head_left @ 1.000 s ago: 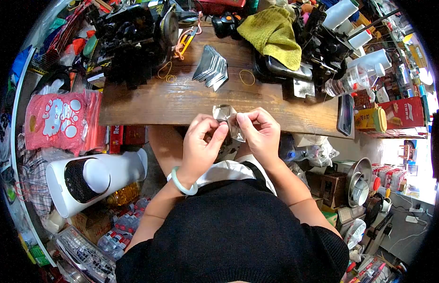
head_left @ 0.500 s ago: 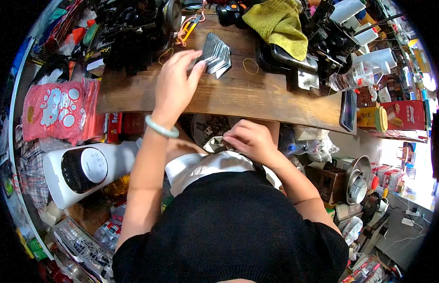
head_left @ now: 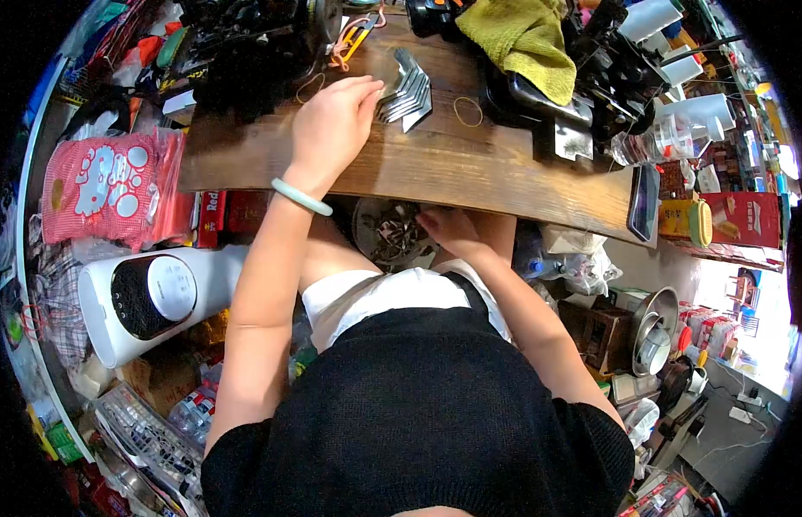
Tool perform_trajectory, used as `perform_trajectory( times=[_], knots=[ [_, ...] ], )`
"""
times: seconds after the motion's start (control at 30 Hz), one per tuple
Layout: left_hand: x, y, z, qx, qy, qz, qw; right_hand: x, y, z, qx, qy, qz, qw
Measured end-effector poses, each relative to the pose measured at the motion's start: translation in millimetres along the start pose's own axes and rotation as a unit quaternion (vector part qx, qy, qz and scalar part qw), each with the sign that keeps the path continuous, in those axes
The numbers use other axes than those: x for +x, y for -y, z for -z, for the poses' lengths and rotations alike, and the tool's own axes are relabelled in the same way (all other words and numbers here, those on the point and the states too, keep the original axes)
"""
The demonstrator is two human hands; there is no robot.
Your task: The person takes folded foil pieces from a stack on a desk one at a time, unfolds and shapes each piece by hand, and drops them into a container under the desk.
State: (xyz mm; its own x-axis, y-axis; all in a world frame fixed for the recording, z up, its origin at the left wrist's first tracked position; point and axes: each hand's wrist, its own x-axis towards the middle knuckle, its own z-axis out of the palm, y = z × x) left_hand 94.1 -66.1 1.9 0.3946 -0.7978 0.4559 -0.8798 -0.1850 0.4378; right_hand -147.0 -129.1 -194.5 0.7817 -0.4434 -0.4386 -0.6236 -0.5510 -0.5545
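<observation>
Silvery pieces [head_left: 409, 96] lie fanned on the wooden counter [head_left: 504, 177], right at the fingertips of the left grip [head_left: 336, 125]; whether those bent fingers pinch one, I can't tell. Just left of the right grip [head_left: 451, 231] sits a round container [head_left: 365, 226] of scraps [head_left: 396, 238]; that hand's hold is unclear too.

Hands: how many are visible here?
2: the left hand at the stack of shiny pieces, the right hand below the wooden table's near edge, some fingers possibly hidden. No others show.
</observation>
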Motion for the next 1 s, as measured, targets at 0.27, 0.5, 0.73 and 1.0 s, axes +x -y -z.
perform_trajectory(
  times=[0.27, 0.5, 0.73, 1.0],
  knots=[
    [-4.7, -12.9, 37.7, -0.087, -0.159, -0.177, 0.967, -84.8, 59.9, 109.8, 0.388, 0.189, 0.085, 0.898],
    [-52.5, -51.1, 47.2, -0.164, 0.013, -0.287, 0.944, -107.3, 107.6, 132.6, 0.662, 0.186, 0.089, 0.721],
    [-104.4, -85.9, 9.4, -0.646, 0.044, 0.281, 0.709, -91.1, 131.9, 112.6, 0.203, -0.426, 0.222, 0.853],
    [-101.4, -85.9, 0.9, -0.648, 0.000, 0.289, 0.705, -88.2, 136.5, 107.4, 0.137, -0.387, 0.280, 0.868]
  ],
)
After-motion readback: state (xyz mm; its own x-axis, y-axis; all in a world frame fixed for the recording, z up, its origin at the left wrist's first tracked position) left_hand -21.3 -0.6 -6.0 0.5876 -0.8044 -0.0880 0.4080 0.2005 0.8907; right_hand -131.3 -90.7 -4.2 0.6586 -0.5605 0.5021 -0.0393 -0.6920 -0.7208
